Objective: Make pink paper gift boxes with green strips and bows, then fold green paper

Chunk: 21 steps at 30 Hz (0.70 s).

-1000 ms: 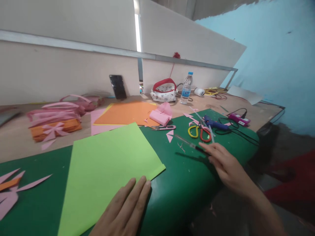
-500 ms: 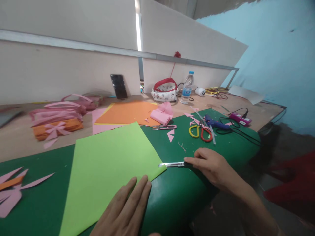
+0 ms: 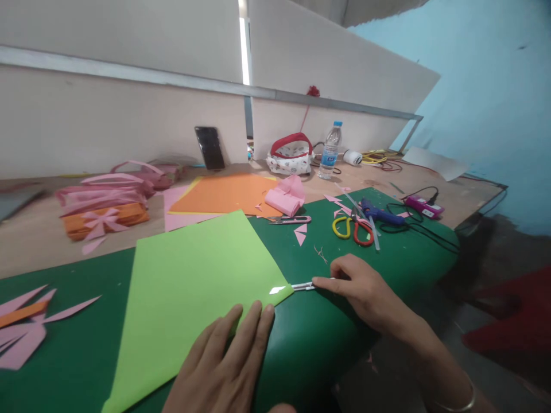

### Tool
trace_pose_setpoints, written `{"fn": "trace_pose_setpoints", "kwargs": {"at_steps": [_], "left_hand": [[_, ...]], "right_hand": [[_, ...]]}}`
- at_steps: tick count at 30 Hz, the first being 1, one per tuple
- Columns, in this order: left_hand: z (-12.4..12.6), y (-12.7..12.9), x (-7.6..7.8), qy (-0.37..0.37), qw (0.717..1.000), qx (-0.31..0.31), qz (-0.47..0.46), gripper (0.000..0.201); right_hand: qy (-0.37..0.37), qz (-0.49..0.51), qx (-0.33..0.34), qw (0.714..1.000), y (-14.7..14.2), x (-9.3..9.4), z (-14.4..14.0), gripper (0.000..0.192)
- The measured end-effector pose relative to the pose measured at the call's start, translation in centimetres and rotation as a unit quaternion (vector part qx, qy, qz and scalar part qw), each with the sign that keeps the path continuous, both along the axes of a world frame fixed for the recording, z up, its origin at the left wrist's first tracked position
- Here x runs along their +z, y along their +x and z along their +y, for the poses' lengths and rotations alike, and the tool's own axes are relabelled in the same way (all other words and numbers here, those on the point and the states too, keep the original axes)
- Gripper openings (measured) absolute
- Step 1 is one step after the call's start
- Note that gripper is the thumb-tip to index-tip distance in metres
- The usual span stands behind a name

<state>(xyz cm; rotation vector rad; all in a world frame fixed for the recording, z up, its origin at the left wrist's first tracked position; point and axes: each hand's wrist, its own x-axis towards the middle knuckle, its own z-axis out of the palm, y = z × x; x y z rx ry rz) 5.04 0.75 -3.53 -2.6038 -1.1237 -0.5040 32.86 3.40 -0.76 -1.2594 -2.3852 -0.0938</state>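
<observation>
A light green foam sheet (image 3: 193, 287), folded along its near edge, lies on the green mat (image 3: 310, 344). My left hand (image 3: 228, 355) rests flat on that edge with its fingers stretched out. In my right hand (image 3: 359, 287) is a box cutter (image 3: 303, 286), the index finger lying along it. The cutter enters the fold at the sheet's right corner, and its blade tip pokes out on the green surface. Part of the blade is hidden inside the fold.
Scissors (image 3: 355, 227), a blue glue gun (image 3: 381, 212) and thread snips (image 3: 288, 219) lie beyond my right hand. Orange sheets (image 3: 219, 194), a water bottle (image 3: 330, 150) and a phone (image 3: 209, 148) are at the back. Pink cut pieces (image 3: 26, 341) lie at the left.
The box cutter has moved left into the fold, and its tip now shows through on the sheet. My left hand has shifted slightly to the right.
</observation>
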Motion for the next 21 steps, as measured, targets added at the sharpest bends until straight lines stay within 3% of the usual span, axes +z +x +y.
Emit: {"fn": "trace_pose_setpoints", "kwargs": {"at_steps": [8,16,21], "left_hand": [[0.7,1.0,2.1,0.014,0.998,0.001,0.068,0.08],[0.2,1.1,1.5,0.012,0.998,0.011,0.065,0.082],[0.0,1.3,1.6,-0.012,0.998,0.027,0.061,0.079]], "right_hand": [[-0.036,0.021,0.004,0.999,0.0,0.0,0.1,0.031],[-0.061,0.04,-0.012,0.997,0.3,0.0,-0.2,0.026],[-0.038,0.035,0.025,0.998,0.3,0.2,-0.2,0.029]]}}
